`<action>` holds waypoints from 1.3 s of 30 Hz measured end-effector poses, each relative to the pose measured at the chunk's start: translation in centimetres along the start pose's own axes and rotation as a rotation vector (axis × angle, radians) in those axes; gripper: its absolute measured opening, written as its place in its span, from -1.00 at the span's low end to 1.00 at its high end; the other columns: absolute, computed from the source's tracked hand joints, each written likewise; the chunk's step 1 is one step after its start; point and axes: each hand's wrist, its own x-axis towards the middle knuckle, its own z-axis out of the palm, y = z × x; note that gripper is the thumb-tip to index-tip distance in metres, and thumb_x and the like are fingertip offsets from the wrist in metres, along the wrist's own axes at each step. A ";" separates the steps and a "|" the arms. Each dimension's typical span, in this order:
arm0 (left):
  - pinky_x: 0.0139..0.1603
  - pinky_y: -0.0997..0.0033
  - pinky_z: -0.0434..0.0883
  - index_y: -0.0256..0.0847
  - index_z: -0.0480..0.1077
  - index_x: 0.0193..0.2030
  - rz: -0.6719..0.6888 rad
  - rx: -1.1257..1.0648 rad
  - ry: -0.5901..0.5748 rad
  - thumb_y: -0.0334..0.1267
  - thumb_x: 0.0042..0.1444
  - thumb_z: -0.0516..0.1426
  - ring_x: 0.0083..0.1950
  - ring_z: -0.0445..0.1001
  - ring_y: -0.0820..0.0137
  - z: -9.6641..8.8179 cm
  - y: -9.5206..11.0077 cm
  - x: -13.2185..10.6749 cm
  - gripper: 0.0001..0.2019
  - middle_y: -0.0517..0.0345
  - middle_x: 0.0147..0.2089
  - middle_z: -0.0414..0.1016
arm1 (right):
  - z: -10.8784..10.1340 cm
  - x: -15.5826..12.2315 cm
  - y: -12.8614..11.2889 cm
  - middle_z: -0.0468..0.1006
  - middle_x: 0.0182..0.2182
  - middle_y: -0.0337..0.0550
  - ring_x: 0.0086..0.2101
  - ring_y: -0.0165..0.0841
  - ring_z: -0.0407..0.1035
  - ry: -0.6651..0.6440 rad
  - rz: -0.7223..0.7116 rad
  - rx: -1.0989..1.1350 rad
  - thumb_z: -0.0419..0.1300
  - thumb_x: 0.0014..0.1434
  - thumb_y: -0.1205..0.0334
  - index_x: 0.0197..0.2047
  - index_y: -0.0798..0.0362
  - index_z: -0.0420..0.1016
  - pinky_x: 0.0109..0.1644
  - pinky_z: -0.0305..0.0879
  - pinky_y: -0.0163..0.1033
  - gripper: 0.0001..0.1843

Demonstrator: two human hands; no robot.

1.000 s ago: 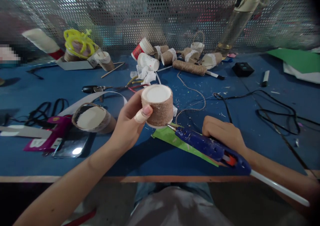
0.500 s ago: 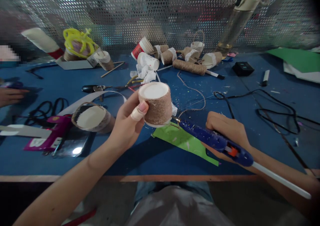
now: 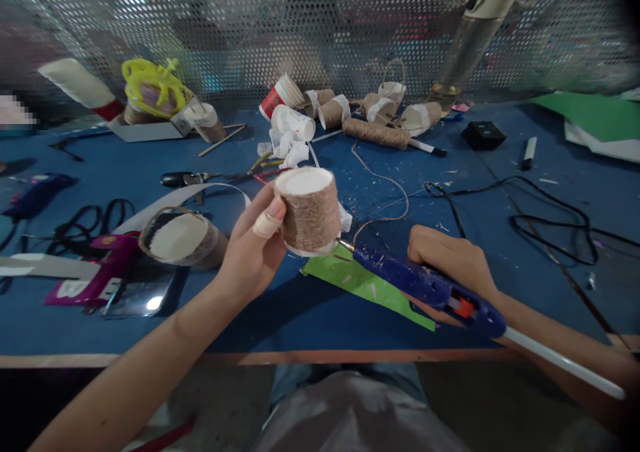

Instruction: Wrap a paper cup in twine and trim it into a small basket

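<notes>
My left hand grips a paper cup wrapped in brown twine, its white flat end facing up. A bandage circles the thumb. In my right hand is a blue glue gun, with a white glue stick jutting from its back. The metal nozzle is at the cup's lower right edge; whether it touches cannot be made out. Under them lies a strip of green paper. Another twine-trimmed cup with a twine handle rests left of my left hand.
Behind are a twine roll, several wrapped cups and crumpled white scraps. Black cable loops at right. A phone, purple glue gun and another blue glue gun lie left. A clear bottle stands by the perforated screen.
The twine-wrapped cup has turned slightly in my left hand, and the nozzle sits a little lower along its edge. At far left, another person's hand has left the blue glue gun.
</notes>
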 end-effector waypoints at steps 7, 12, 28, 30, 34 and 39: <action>0.12 0.16 0.56 -0.15 0.55 0.13 -0.039 -0.052 0.021 0.03 0.18 0.29 0.20 0.49 0.13 0.6 0.5 0.0 -0.54 0.09 0.26 0.52 | 0.2 0.2 0.8 0.13 -0.46 -0.36 -0.50 -0.50 0.07 0.017 -0.048 0.048 0.10 0.12 0.47 -0.37 -0.03 0.08 -0.44 -0.03 -0.35 -0.74; -0.04 0.36 0.60 -0.04 0.61 -0.03 -0.025 -0.110 -0.016 -0.06 0.23 0.28 0.06 0.57 0.31 0.8 0.5 0.0 -0.76 0.27 0.06 0.64 | 0.4 -0.1 0.3 0.11 -0.47 -0.36 -0.51 -0.48 0.02 0.012 -0.012 0.059 0.08 0.21 0.39 -0.38 -0.03 0.02 -0.45 -0.12 -0.30 -0.73; 0.08 0.22 0.54 -0.10 0.57 -0.05 -0.044 -0.137 -0.001 -0.04 0.20 0.31 0.13 0.54 0.23 0.6 0.4 0.0 -0.74 0.18 0.13 0.60 | -0.2 0.7 0.9 0.26 -0.47 -0.34 -0.48 -0.46 0.16 0.049 0.173 0.162 0.26 0.12 0.39 -0.42 -0.01 0.18 -0.39 0.09 -0.28 -0.72; 0.03 0.29 0.55 -0.10 0.57 -0.04 -0.050 -0.117 -0.003 -0.04 0.19 0.31 0.07 0.57 0.27 0.5 0.3 0.0 -0.72 0.18 0.10 0.60 | 0.1 0.8 0.6 0.29 -0.50 -0.35 -0.50 -0.46 0.19 0.162 0.305 0.217 0.28 0.17 0.37 -0.44 -0.01 0.23 -0.40 0.13 -0.27 -0.72; -0.10 0.45 0.54 -0.15 0.56 -0.01 -0.066 -0.076 0.002 -0.02 0.18 0.32 -0.08 0.59 0.36 0.3 -0.1 0.1 -0.67 0.15 -0.01 0.62 | 0.7 1.1 -0.3 0.57 -0.34 -0.29 -0.37 -0.35 0.46 0.203 0.400 0.491 0.37 0.18 0.21 -0.29 -0.08 0.41 -0.30 0.36 -0.22 -0.82; -0.12 0.55 0.51 -0.17 0.56 -0.09 -0.054 -0.109 -0.001 -0.07 0.15 0.35 -0.12 0.58 0.44 0.6 -0.5 0.1 -0.72 0.16 -0.08 0.61 | 1.4 1.2 -0.9 0.65 -0.16 -0.32 -0.20 -0.26 0.58 0.063 0.299 0.629 0.50 0.01 0.33 -0.23 -0.17 0.47 -0.08 0.53 -0.15 -0.65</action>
